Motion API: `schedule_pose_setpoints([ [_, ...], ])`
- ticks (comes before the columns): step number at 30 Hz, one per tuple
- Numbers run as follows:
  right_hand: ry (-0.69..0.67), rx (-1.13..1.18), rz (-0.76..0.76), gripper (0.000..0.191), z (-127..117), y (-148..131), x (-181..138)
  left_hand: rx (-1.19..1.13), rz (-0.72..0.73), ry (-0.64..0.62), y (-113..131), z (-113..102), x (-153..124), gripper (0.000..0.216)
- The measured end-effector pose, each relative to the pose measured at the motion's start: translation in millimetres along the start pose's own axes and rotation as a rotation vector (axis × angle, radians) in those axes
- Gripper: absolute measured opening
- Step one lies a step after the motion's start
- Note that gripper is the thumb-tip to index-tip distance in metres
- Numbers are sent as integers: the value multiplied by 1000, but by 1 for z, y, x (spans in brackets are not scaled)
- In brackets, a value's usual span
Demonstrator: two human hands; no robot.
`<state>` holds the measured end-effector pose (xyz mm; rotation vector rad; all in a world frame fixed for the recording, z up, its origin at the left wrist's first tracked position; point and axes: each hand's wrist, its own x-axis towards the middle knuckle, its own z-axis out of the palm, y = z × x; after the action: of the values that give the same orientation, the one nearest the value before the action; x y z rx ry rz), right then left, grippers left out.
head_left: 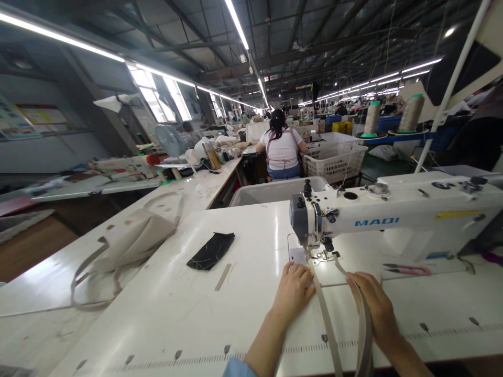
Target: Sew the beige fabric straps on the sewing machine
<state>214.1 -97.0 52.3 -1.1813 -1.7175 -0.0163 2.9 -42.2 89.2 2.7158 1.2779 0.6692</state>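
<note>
A white sewing machine (377, 220) stands on the right of the worktable, its presser foot (324, 255) low over the plate. From the foot a long beige strap (327, 319) runs toward me and past the front edge. My left hand (294, 285) lies left of the foot, fingers curled together against the strap's edge; its thumb is hidden. To the right, my right hand (371, 301) is closed around another run of strap (363, 335), which loops up to the foot. Pink-handled thread snips (408, 269) lie beyond this hand.
A black fabric piece (211, 251) and a short beige strip (223, 277) lie left of my hands. Farther left rests a beige bag piece with straps (133, 238). Behind the table are a white bin (275, 191), a basket (334, 159) and a seated person (283, 146).
</note>
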Motion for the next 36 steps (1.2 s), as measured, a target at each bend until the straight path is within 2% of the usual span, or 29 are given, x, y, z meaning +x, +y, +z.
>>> schedule_pose_setpoints([
  [3,-25,-2,20,29,3,5,-6,-15,-10,-9,-1,0,-1,15],
  [8,-142,-14,27,37,2,8,-9,-18,-5,9,-2,1,-1,18],
  [14,-241,-51,-107,45,4,9,-8,-19,3,21,-4,1,-1,17],
  [20,-248,-63,-221,57,3,9,-4,-16,1,11,-4,1,-1,16],
  [29,-326,-2,-68,43,1,-4,0,-19,-2,11,-4,1,-1,18],
  [36,-319,-2,-91,43,-1,-6,3,-1,11,16,-3,1,0,16],
])
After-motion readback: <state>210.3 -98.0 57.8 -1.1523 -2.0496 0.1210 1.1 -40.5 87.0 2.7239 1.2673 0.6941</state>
